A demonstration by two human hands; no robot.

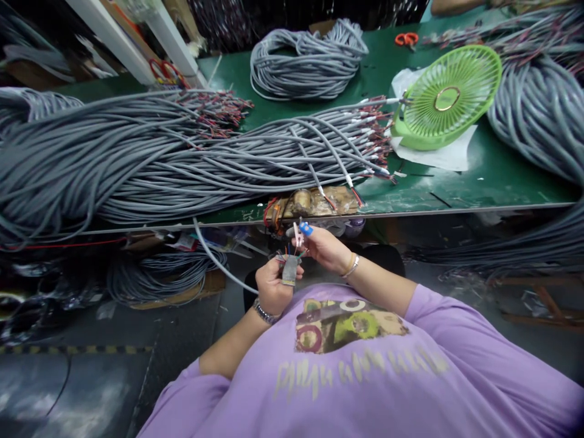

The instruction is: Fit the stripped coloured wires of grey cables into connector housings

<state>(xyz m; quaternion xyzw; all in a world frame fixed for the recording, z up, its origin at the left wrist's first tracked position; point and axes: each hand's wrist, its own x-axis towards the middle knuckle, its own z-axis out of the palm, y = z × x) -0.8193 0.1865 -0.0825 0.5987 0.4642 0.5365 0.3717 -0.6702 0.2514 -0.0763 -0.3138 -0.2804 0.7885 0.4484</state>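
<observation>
My left hand (pixel 272 285) is closed around a small grey block-shaped piece (pixel 289 269) with a yellowish lower edge. Thin coloured wires (pixel 292 250) fan out from its top. A grey cable (pixel 213 258) hangs over the table edge and runs down toward this hand. Just to the right and slightly higher, my right hand (pixel 329 248) pinches a slim pale pink piece (pixel 298 235) above the wires; its exact kind is unclear. Blue wrapping (pixel 305 229) covers one fingertip of the right hand. Both hands are in front of the table edge, close to my body.
Long bundles of grey cables (pixel 150 158) with stripped ends lie across the green table (pixel 502 182). A wooden block (pixel 340 199) sits at the front edge. Behind are a coiled bundle (pixel 305 67), a green fan (pixel 449 97) and orange-handled scissors (pixel 406 40). More cables (pixel 541 115) lie right.
</observation>
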